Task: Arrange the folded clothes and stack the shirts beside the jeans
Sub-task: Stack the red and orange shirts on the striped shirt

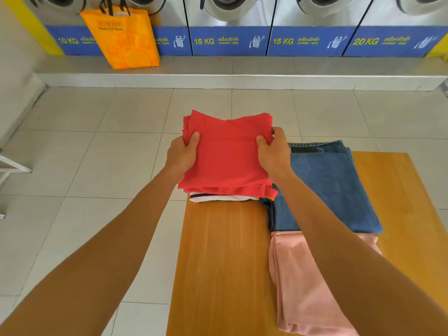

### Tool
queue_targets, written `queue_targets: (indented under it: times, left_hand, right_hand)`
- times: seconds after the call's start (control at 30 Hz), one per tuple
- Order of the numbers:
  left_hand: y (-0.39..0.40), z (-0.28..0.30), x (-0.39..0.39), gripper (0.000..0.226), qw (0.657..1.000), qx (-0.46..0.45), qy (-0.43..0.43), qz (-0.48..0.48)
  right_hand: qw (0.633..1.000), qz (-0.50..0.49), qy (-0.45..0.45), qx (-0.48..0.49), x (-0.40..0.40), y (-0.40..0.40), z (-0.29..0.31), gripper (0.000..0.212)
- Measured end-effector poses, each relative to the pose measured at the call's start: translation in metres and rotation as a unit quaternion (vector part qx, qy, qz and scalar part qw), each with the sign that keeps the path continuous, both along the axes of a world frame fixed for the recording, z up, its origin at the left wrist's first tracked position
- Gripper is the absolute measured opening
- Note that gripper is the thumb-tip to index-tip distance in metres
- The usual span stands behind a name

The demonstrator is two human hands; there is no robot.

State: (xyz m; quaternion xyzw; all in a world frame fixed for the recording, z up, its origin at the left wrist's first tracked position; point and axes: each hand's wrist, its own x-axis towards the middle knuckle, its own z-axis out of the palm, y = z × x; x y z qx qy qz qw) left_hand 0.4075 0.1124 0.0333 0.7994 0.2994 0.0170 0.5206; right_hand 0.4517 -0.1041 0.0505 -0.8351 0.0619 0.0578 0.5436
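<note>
Clearly the stacking is well under way: a person holds a folded red shirt (228, 154) by its two sides, the left hand (180, 155) and the right hand (274, 151) each closed on an edge with the thumb on top and the fingers curled under. The shirt is at the far left corner of the wooden table (218, 263), over a folded striped garment (218, 198) whose white and dark edge shows just beneath its near hem. Whether the red shirt already rests on that piece or hangs just above it cannot be told. Just to the right, touching or nearly so, lie the folded jeans (327, 190), so the shirt pile is already forming beside them as the task asks. Nearer the person, a folded pink garment (303, 287) lies with its far end tucked under the jeans' near edge; it looks like the piece left to deal with, though whether it is a shirt is unclear. What remains, by this reckoning, is to settle and square the red shirt, let go, and then see to the pink piece
</note>
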Motion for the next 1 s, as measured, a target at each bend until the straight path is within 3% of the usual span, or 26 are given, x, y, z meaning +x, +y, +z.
queue_targets:
  times: [0.13, 0.37, 0.6, 0.73, 0.83, 1.0]
  left_hand:
    - [-0.003, -0.040, 0.011, 0.058, 0.998, -0.022, 0.065, 0.007]
    - [0.003, -0.058, 0.016, 0.060, 0.996, -0.039, 0.084, 0.021]
    - [-0.011, -0.049, -0.002, 0.055, 0.994, 0.033, 0.087, 0.057]
    - [-0.017, -0.046, -0.050, 0.059, 0.991, 0.100, 0.083, 0.029]
    - [-0.026, -0.049, -0.109, 0.056, 0.992, 0.068, 0.101, 0.035]
    - [-0.058, -0.047, -0.241, 0.030, 0.988, 0.026, 0.155, 0.008]
  right_hand:
    - [0.997, 0.018, 0.060, -0.036, 0.009, -0.005, -0.037, 0.043]
    - [0.998, 0.033, 0.025, -0.049, 0.012, -0.004, -0.065, 0.031]
    - [0.997, 0.049, 0.006, -0.064, 0.003, -0.009, -0.063, 0.032]
    - [0.996, 0.044, 0.000, -0.072, -0.039, -0.024, -0.057, 0.040]
    - [0.998, 0.016, -0.005, -0.064, -0.092, -0.045, -0.054, 0.032]
    - [0.997, 0.009, 0.035, -0.063, -0.208, -0.078, -0.048, 0.024]
